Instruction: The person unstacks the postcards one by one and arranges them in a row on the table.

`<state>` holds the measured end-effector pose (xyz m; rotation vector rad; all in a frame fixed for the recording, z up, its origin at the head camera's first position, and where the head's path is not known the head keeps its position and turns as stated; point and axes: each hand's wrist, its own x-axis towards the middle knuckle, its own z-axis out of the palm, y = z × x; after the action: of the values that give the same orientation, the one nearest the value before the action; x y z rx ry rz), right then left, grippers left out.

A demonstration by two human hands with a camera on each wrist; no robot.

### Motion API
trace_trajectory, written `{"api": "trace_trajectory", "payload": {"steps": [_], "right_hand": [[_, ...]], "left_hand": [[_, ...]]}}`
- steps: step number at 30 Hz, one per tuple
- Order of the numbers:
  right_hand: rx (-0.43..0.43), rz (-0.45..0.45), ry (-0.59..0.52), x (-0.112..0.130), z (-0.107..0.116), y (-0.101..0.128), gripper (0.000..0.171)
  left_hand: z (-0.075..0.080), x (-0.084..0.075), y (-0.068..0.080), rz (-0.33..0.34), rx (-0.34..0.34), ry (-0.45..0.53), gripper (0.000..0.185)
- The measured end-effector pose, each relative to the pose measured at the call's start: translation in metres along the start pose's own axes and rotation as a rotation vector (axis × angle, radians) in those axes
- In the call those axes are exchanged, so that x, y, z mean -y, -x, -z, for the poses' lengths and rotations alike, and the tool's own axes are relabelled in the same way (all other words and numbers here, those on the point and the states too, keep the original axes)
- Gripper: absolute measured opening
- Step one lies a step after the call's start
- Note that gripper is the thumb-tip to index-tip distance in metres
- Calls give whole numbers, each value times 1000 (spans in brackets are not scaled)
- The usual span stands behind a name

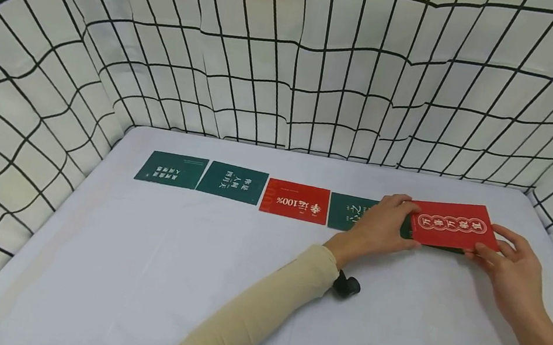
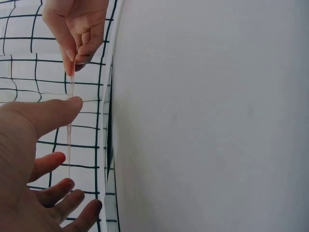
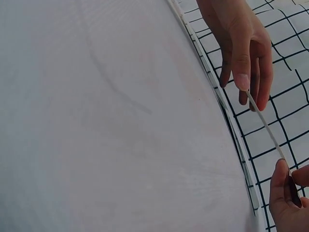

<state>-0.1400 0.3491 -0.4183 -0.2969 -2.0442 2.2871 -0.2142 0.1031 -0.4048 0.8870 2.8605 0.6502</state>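
A red card [image 1: 447,220] with white lettering in a scalloped frame is held between both hands. My left hand [image 1: 380,225] grips its left side, thumb at the near corner and fingers toward the far corner. At its right edge, my right hand [image 1: 513,265] pinches it between thumb and fingers. Seen edge-on in the right wrist view, the card [image 3: 266,126] shows as a thin strip between the hands. Below it, a dark green card [image 1: 407,227] is mostly covered. Just left, another green card [image 1: 342,212] is partly hidden by my left hand.
Farther left in the row lie a red card [image 1: 295,201] marked 100% and two green cards, one [image 1: 232,182] beside the other [image 1: 172,169]. White cloth covers the table [image 1: 135,270]. Black wire mesh [image 1: 299,46] over white sheeting encloses the back and sides.
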Motion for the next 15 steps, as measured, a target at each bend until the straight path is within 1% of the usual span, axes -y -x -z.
{"api": "trace_trajectory", "payload": {"steps": [6, 11, 15], "right_hand": [[-22, -6, -16, -1, 6, 1, 78], [-36, -28, -37, 0, 11, 0, 80], [-38, -28, -68, 1, 17, -1, 76]], "left_hand": [[-3, -4, -3, -13, 3, -3, 73], [-6, -5, -4, -26, 9, -8, 74], [-7, -7, -5, -28, 12, -10, 73]]}}
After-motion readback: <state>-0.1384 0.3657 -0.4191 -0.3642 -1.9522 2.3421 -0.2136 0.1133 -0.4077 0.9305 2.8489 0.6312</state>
